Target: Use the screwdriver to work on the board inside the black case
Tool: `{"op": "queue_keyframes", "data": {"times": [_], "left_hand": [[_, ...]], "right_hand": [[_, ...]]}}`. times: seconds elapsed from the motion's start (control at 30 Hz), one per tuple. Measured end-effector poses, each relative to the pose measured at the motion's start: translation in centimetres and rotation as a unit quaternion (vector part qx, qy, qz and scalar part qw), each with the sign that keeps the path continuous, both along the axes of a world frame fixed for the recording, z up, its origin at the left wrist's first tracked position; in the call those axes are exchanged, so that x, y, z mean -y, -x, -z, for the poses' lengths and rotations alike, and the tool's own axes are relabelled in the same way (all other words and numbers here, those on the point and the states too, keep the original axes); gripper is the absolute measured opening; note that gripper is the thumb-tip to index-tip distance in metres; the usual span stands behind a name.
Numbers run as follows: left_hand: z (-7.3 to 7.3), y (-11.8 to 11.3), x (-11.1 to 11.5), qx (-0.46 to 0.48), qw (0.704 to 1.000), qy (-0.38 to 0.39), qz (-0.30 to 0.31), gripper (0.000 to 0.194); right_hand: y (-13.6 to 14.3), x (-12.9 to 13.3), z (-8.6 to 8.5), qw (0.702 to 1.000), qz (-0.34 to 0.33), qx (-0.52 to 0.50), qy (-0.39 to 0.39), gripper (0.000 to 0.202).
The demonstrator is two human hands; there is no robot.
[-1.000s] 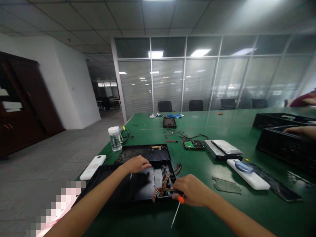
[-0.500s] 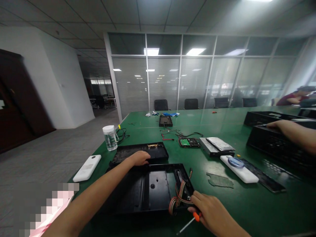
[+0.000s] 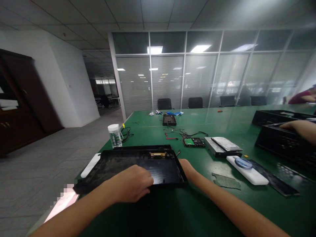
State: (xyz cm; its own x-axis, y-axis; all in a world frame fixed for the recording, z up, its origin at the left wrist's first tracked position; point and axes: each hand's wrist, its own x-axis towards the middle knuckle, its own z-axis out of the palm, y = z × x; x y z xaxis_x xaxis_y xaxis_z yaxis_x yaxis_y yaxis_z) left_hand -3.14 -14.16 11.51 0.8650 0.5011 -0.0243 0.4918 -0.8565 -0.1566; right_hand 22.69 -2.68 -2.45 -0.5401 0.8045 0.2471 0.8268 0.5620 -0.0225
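Note:
A shallow black metal tray (image 3: 118, 161) with a gold-coloured connector (image 3: 158, 154) on its far side lies at the near left of the table. My left hand (image 3: 134, 182) has its fingers curled over the tray's near edge. Another black part shows just behind the tray's far edge, mostly covered. My right hand (image 3: 186, 168) is at the tray's right side; its fingers are hidden behind the tray, so what it holds cannot be made out. The screwdriver and the striped ribbon cable are out of sight.
A water bottle (image 3: 115, 135) and a white device (image 3: 91, 165) stand left of the tray. To the right are a circuit board (image 3: 194, 142), a silver drive (image 3: 223, 146), a white power bank (image 3: 248, 171) and black cases (image 3: 274, 138), where another person's arm (image 3: 301, 128) reaches in.
My left hand has brought the shallow tray nearer, and it now covers the place of the open case with the cables. My right hand has moved forward behind the tray's right side.

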Motion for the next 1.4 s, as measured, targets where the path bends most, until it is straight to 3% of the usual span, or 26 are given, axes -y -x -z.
{"op": "queue_keyframes", "data": {"times": [0.13,0.23,0.3,0.47,0.67,0.77,0.8,0.87,1.0,1.13,1.4], "left_hand": [[2.6,0.3,2.2,-0.009,0.999,0.035,-0.022,0.006],[4.1,0.5,2.1,-0.018,0.998,0.054,-0.038,0.007],[4.8,0.4,1.6,-0.026,0.997,0.066,-0.042,0.008],[6.6,-0.4,0.3,-0.060,0.995,0.073,-0.043,0.010],[8.6,-1.5,-2.8,-0.084,0.990,0.103,-0.046,0.022],[8.7,-3.4,-6.0,-0.054,0.985,0.160,-0.028,0.038],[8.9,-4.4,-7.3,-0.011,0.990,0.139,-0.011,0.037],[9.8,-6.3,-9.6,0.086,0.996,0.024,0.030,0.029],[13.4,-8.8,-12.8,0.135,0.979,-0.099,0.115,0.018],[16.2,-8.6,-13.7,0.179,0.967,-0.121,0.134,0.020],[17.2,-7.9,-14.0,0.297,0.947,-0.038,0.113,0.024]], "right_hand": [[0.1,-2.1,1.1,0.999,-0.047,-0.006,-0.024,0.027],[-1.7,-2.8,2.4,0.989,-0.111,-0.006,-0.092,0.046],[-3.2,-3.2,3.1,0.983,-0.126,0.005,-0.133,0.047],[-7.3,-4.8,3.1,0.983,-0.056,0.017,-0.176,0.022],[-11.6,-6.1,2.6,0.976,0.010,-0.105,-0.192,0.030],[-11.7,-5.8,2.5,0.973,0.018,-0.135,-0.188,0.031],[-11.5,-5.6,2.4,0.974,0.013,-0.135,-0.181,0.030],[-11.0,-5.2,2.2,0.978,0.000,-0.129,-0.163,0.028],[-10.7,-4.8,1.8,0.980,-0.003,-0.131,-0.149,0.025],[-10.6,-4.8,1.9,0.982,-0.013,-0.130,-0.136,0.025],[-9.4,-4.4,1.9,0.982,-0.007,-0.152,-0.110,0.028]]}}
